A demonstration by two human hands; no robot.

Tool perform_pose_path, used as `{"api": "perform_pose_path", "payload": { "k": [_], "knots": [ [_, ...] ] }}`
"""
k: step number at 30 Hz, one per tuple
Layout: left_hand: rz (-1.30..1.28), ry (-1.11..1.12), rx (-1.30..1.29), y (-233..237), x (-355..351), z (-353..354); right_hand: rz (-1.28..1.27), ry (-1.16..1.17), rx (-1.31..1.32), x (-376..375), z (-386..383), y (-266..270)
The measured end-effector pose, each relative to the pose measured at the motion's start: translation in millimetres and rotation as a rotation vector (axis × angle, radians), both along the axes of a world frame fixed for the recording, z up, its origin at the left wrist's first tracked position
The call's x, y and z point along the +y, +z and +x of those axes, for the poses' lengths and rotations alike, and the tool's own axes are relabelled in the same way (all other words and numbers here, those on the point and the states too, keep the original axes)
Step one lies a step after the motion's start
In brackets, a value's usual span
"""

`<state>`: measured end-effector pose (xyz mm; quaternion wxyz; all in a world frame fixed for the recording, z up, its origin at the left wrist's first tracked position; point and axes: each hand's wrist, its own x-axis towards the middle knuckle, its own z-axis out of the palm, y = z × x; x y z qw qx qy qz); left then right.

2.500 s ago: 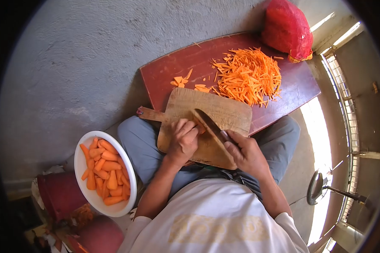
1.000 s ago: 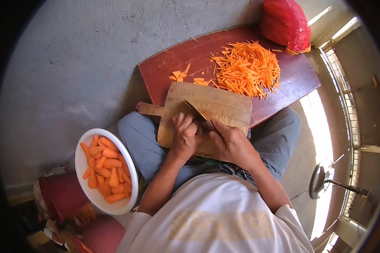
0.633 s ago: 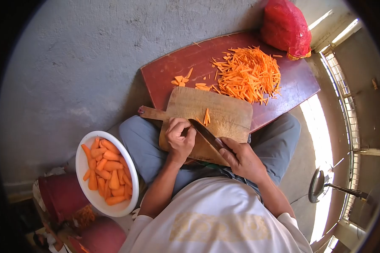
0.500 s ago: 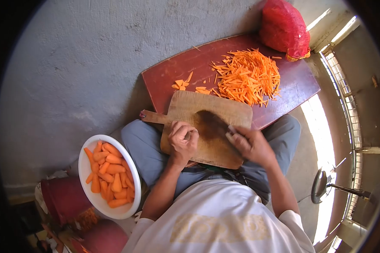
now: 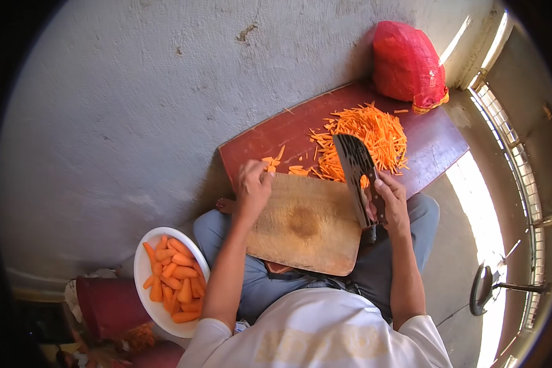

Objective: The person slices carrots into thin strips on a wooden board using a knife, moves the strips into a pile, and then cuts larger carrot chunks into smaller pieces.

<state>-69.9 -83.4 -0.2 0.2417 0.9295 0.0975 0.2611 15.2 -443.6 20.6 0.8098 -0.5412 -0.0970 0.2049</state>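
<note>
In my right hand [image 5: 391, 202] is a cleaver [image 5: 356, 168], gripped by its handle. Its broad dark blade stands tilted up over the right edge of the wooden cutting board [image 5: 282, 227], which rests across my lap. My left hand [image 5: 253, 190] is at the board's upper left corner, fingers bent and a little apart. Its fingertips are right beside a few carrot slices [image 5: 273, 164] on the red board. To their right lies a heap of carrot sticks [image 5: 374, 135], partly behind the blade.
A red mesh sack [image 5: 408, 64] sits on the far end of the red board [image 5: 257, 144], near the wall. Left of my leg stands a white basin [image 5: 142, 279] of peeled carrots [image 5: 178, 276], with a dark red bucket [image 5: 107, 306] beyond it.
My left hand has moved up from over the cutting board to the carrot slices. The cleaver has been raised and turned upright at the right. The whole view has shifted.
</note>
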Motion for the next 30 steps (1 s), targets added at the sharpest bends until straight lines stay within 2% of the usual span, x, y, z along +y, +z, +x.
{"api": "perform_pose_path", "payload": {
  "k": [2,5,8,11,14,17,20,22,23,25,30],
  "knots": [
    [-0.123,0.097,0.147,-5.1,26.6,27.3,-0.021,0.07,0.018,1.3,-3.6,-1.7],
    [-0.16,0.103,0.397,-6.1,44.1,52.5,-0.046,0.18,-0.012,5.7,-8.8,-0.3],
    [-0.089,0.027,0.451,-19.5,46.2,59.5,-0.115,0.21,-0.022,10.0,-9.6,0.9],
    [-0.058,0.025,0.246,-32.5,43.5,62.2,-0.134,0.227,-0.039,8.3,-8.5,1.0],
    [-0.158,-0.041,0.079,-32.0,37.3,58.7,-0.146,0.225,-0.072,7.4,-6.4,-4.7],
    [-0.354,-0.048,0.159,12.4,0.0,32.9,-0.223,0.221,-0.079,7.1,-11.0,4.1],
    [-0.079,-0.22,0.028,20.4,-43.4,-11.5,-0.376,0.246,-0.105,7.1,-27.3,18.4],
    [0.222,-0.332,-0.042,24.6,-77.7,-41.5,-0.48,0.304,-0.078,4.7,-42.6,30.3],
    [0.165,-0.328,-0.039,14.8,-92.1,-53.0,-0.516,0.296,-0.229,3.5,-50.5,21.3],
    [0.054,-0.321,-0.036,3.4,-115.3,-68.3,-0.575,0.365,-0.274,3.5,-64.9,34.3],
    [-0.095,-0.368,-0.043,-6.2,-121.8,-81.3,-0.56,0.314,-0.389,4.2,-88.1,35.7]
  ]
}}
